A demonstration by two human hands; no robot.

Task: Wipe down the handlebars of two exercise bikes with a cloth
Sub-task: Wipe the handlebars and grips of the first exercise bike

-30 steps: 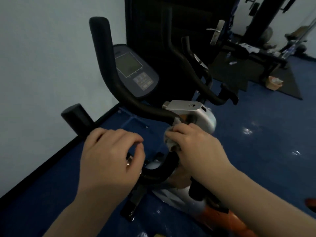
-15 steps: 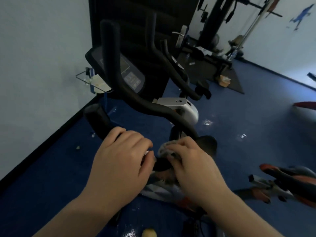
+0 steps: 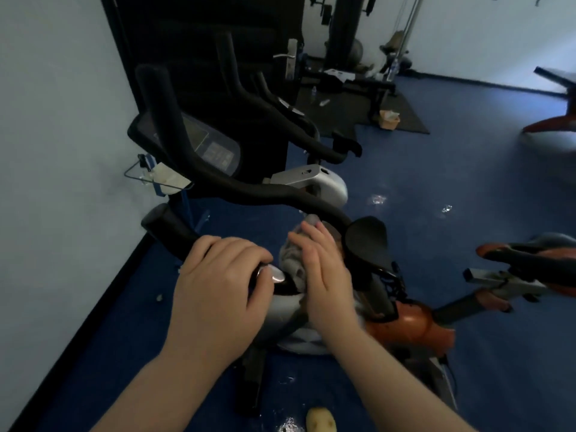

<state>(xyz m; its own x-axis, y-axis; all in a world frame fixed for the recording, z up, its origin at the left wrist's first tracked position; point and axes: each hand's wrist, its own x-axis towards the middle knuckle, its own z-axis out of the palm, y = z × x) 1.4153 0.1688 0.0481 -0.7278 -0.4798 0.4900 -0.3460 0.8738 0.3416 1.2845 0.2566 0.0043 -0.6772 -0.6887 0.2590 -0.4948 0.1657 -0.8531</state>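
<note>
A thin wire holder [image 3: 137,173] hangs off the near bike beside the pale wall [image 3: 56,151], and something pale and crumpled sits in it (what it is cannot be made out). Far back on a dark floor mat [image 3: 402,115] stands a small open cardboard box [image 3: 389,119]; its contents are too small to tell.

The black padded handlebar of the near exercise bike [image 3: 249,194] sweeps from an upright horn at the upper left, down under the dark console with its grey screen [image 3: 215,148], and curves toward the centre, with a short stub grip reaching out to the left. The left hand [image 3: 218,288] is closed around that near grip, fingers curled over the top beside a shiny metal patch [image 3: 274,274]. The right hand [image 3: 324,275] lies with fingers nearly straight, pressing a crumpled grey cloth [image 3: 293,260] against the bar where it bends, just beside the left hand. The cloth is bunched and partly hidden under the palm.

Behind, the black handlebars of a second bike [image 3: 299,132] rise in front of a dark door [image 3: 218,42]. An orange and black frame [image 3: 411,325] lies to the right on the blue floor [image 3: 467,188].
</note>
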